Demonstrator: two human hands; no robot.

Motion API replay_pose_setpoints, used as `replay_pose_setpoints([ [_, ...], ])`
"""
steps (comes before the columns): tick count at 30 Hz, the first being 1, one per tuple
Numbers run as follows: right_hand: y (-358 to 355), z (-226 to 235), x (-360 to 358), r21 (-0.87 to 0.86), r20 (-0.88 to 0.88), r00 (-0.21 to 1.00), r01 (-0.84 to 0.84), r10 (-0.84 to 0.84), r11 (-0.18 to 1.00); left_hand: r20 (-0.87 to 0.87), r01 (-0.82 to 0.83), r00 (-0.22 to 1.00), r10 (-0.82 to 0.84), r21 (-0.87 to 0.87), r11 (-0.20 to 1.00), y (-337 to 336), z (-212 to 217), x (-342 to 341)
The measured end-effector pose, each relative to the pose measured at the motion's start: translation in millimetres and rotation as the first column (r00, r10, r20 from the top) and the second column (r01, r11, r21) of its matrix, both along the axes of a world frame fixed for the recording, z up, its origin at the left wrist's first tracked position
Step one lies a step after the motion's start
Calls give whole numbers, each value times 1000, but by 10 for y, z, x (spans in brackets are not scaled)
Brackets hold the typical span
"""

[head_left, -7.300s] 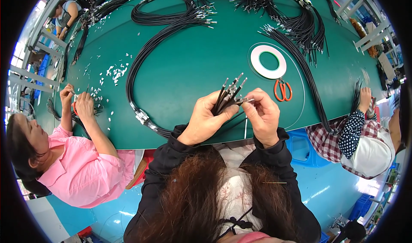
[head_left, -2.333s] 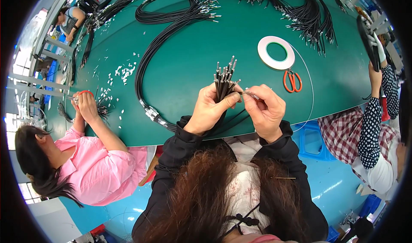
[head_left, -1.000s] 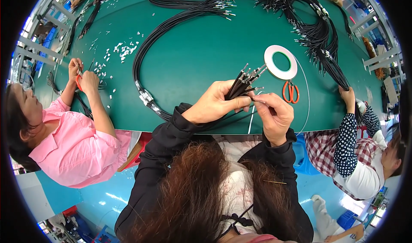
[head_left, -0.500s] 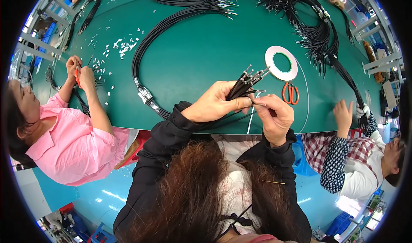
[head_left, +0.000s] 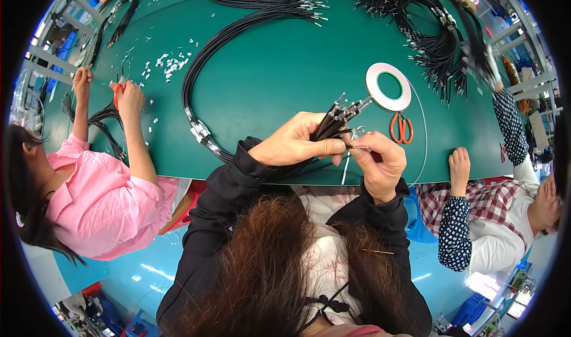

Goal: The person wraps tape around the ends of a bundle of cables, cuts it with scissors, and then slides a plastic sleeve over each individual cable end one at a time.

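A bundle of black cables (head_left: 334,123) with bare metallic ends rises from the fist of my left hand (head_left: 296,142), whose thumb lies across it. Fingertips of my right hand (head_left: 380,161) pinch at the bundle's right side, close to my left thumb; a cable seems to be between them, though the fingers partly hide it. A thin white strip (head_left: 345,170) hangs down between my hands. Beyond the right hand lie a roll of white tape (head_left: 373,87) and orange-handled scissors (head_left: 401,129).
A long looped cable bundle (head_left: 196,69) curves over the green table (head_left: 267,69), bound with clear wrap. More black cables (head_left: 437,51) lie at the far right, with white scraps (head_left: 169,66) at left. Co-workers sit on both sides, the left one in a pink shirt (head_left: 107,200) holding orange-handled scissors (head_left: 119,94).
My hands have barely moved. The left co-worker's hands have spread apart. The right co-worker has swung a cable bundle toward the far right, and their other hand has lowered to the table edge.
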State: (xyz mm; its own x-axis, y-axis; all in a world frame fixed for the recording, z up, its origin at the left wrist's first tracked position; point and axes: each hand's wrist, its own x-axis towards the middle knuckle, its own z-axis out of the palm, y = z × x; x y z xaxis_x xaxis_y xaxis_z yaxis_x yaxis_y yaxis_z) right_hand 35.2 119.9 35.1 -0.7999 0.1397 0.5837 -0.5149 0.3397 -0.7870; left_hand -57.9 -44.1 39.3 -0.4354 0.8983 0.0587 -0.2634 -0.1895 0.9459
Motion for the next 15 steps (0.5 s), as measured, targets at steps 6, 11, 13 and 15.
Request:
replay_pose_setpoints([
  [6,-67,44,-10,-57,27,1000,-14,16,998,-21,-34,999,35,33,999,2,-47,-5],
  [11,8,-27,-6,14,17,999,-36,36,999,-58,-6,998,4,-30,1000,-19,-40,-37],
  [13,28,-53,-6,32,10,998,-65,65,997,-78,11,997,-12,-8,1000,-28,-81,-44],
  [15,17,-80,4,41,6,997,-77,77,996,-89,23,996,-22,2,1000,-36,-90,-49],
])
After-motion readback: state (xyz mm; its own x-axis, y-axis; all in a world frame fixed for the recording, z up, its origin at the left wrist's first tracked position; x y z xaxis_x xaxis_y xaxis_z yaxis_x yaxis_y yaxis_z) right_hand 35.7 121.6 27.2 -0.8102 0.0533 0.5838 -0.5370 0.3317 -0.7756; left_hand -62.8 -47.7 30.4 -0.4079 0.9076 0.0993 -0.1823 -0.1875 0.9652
